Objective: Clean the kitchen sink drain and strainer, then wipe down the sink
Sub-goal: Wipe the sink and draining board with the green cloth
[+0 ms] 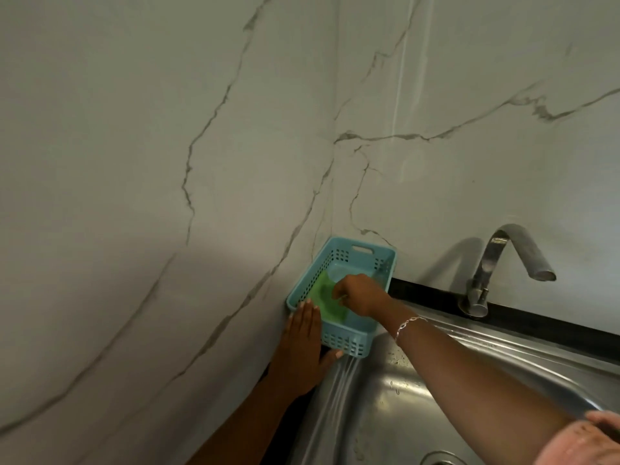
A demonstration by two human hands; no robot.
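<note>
A light blue plastic basket [339, 263] stands in the back left corner of the steel sink [503, 370], against the marble wall. Inside it lies a green scouring pad [323, 293]. My right hand [360, 293] reaches into the basket and its fingers curl onto the pad. My left hand [302, 344] lies flat with straight fingers along the basket's left side, thumb under its front corner. The drain rim [441, 458] shows at the bottom edge; the strainer is not visible.
A chrome faucet [496, 263] stands at the back right on the black ledge [536, 320], with no water running. Marble wall panels [167, 162] close off the left and back. The sink basin looks wet and speckled.
</note>
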